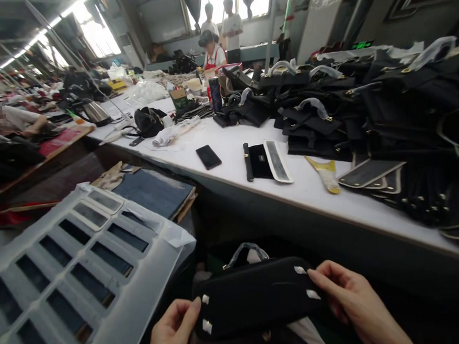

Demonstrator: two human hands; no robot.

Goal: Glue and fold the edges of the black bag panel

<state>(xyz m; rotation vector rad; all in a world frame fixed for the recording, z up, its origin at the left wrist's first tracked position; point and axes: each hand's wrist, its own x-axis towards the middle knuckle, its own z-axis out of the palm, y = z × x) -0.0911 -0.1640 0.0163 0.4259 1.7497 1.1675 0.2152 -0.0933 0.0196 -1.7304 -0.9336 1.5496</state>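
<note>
A black bag point(258, 298) with a flat panel facing up lies at the bottom centre, small whitish tabs near the panel's corners. My left hand point(175, 328) pinches its left edge beside the upper tab. At the right edge, my right hand point(350, 297) grips the bag with thumb and bent fingers, close to the tabs there. A handle point(246, 250) wrapped in clear plastic rises behind the panel. Both hands partly hide the bag's sides.
White table point(229, 167) holds a phone point(208, 156), a small black piece with a white-edged flap point(278, 160), a yellow-and-clear item point(326, 173) and piled black bags point(327, 107). A white slotted tray point(114, 274) stands left. People point(214, 52) are at the back.
</note>
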